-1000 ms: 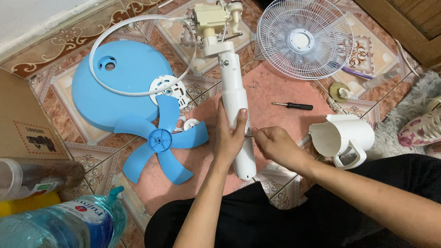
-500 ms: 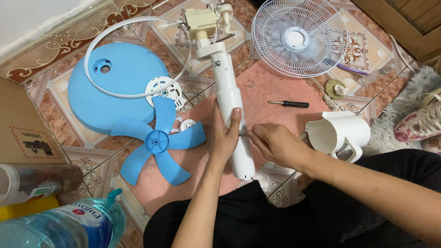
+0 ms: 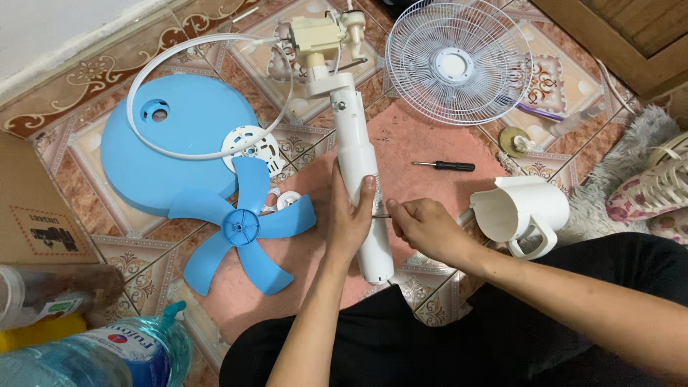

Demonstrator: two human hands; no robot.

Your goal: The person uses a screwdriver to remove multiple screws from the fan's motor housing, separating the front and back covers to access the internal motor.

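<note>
My left hand [image 3: 349,218] wraps around a white fan stand column [image 3: 360,168] lying on the floor, its far end joined to a cream motor unit [image 3: 320,37]. My right hand [image 3: 424,227] pinches a small dark tool [image 3: 381,216], pressing its tip against the column's side. A black screwdriver [image 3: 446,165] lies on the pink mat beyond my right hand. A white plastic housing [image 3: 522,212] sits just right of my right wrist.
A blue fan blade [image 3: 240,227] and a blue round base [image 3: 172,147] with a white ring lie to the left. A white wire grille [image 3: 459,61] rests at the top right. A cardboard box [image 3: 32,215] and a water bottle [image 3: 93,355] stand at the left edge.
Both hands stay on the column. The whole scene has drifted slightly left and up as my head moved. My right hand has edged closer to the column.
</note>
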